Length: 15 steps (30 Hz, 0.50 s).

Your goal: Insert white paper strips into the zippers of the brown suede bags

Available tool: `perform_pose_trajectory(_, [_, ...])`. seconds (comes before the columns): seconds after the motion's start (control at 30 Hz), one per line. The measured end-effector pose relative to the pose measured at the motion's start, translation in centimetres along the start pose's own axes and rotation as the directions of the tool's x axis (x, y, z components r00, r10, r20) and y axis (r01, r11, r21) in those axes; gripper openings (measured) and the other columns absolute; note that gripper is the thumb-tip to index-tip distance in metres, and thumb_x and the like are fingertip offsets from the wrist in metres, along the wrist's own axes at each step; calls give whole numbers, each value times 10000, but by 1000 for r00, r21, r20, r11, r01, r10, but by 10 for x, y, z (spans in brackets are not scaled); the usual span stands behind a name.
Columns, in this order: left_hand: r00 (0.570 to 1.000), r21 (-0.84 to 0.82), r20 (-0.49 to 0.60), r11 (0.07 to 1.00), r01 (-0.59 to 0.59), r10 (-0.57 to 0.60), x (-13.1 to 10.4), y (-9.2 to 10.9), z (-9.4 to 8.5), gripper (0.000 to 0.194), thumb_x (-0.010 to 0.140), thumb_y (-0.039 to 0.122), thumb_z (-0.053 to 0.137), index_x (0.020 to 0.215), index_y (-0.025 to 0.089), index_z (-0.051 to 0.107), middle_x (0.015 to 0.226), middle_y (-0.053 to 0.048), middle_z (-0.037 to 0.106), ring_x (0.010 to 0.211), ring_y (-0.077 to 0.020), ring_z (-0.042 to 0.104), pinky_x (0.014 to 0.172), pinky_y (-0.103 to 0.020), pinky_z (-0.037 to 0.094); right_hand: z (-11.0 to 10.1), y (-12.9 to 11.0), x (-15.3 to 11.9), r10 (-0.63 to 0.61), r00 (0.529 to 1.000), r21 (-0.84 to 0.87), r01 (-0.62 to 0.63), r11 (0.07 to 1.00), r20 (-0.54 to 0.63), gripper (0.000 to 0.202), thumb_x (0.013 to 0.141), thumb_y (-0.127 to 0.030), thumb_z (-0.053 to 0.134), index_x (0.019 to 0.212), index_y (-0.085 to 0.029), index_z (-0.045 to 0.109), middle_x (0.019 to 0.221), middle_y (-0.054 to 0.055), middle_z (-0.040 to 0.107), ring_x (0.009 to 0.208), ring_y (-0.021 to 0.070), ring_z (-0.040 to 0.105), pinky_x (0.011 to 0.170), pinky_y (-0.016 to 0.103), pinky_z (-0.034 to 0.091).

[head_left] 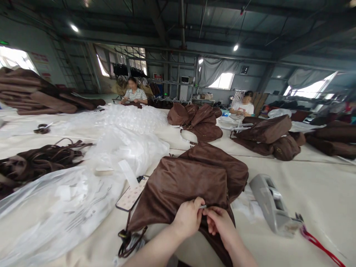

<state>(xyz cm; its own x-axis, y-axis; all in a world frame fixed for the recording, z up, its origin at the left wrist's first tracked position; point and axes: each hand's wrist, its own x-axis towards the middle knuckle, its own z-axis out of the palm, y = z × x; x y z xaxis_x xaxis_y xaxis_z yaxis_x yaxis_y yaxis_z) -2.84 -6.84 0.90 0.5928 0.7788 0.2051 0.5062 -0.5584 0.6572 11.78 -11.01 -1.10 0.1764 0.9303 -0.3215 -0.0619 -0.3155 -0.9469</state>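
A brown bag (183, 181) lies in front of me, its strap end hanging toward the table's near edge. Over its lower right part, my left hand (187, 218) is closed, a small grey strip-like piece (204, 207) sticking out between thumb and fingers. Close against it, my right hand (219, 222) pinches with thumb and forefinger at the piece's other end; what lies between those fingertips is hidden. Another brown bag (236, 172) rests partly beneath the first one. A dark cord with a toggle (124, 233) hangs at the bag's left corner.
A grey tape dispenser (271, 207) with a red cord (319, 243) stands on the right. To the left are a patterned phone (130, 196), clear plastic bags (83, 207) and brown straps (41, 163). More brown bags (197, 118) lie farther back, where two people sit.
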Motion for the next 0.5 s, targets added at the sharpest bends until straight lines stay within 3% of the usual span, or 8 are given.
perform_pose_trajectory(0.07, [998,-116,3,991,64,-64,2,-1,0,199,796,108,412,899,193,560,825,-37,639,765,-168,585,711,-274,424,0,1,-2,4,1000,-32,-3,999,26,300,693,-442,611,723,-143,612,484,-45,527,338,83,499,308,154,297])
perform_pose_trajectory(0.13, [986,-357,71,919,167,-151,5,-3,0,140,787,142,441,818,169,575,736,-23,623,699,-140,561,675,-256,421,-1,3,-5,-4,998,-52,7,999,60,339,687,-477,618,749,-144,626,516,-32,553,369,90,526,328,157,333])
perform_pose_trajectory(0.23, [940,-664,246,666,340,-234,8,-7,-1,102,727,229,540,750,138,578,592,19,553,553,-92,472,554,-218,356,1,8,-10,-44,996,-81,51,995,78,369,687,-508,623,777,-151,643,556,-20,580,398,87,539,349,155,354])
perform_pose_trajectory(0.33, [900,-750,335,499,433,-278,9,-8,-1,191,651,299,614,734,131,578,518,50,498,448,-49,338,477,-202,228,6,13,-11,-98,994,-132,102,986,39,343,721,-498,596,751,-159,638,587,-13,602,375,70,510,336,153,328])
perform_pose_trajectory(0.4, [897,-772,323,464,434,-302,9,-7,0,225,636,329,623,734,132,574,495,53,491,426,-44,307,467,-206,195,10,15,-10,-126,992,-156,124,980,-3,334,743,-490,568,727,-162,631,625,-1,629,359,62,496,325,156,313])
perform_pose_trajectory(0.5, [925,-767,236,528,366,-298,8,-5,1,219,675,341,601,743,133,587,517,40,513,466,-68,392,487,-210,262,14,15,-6,-105,993,-177,93,980,-55,339,741,-491,556,696,-162,621,664,25,664,345,69,500,308,164,308])
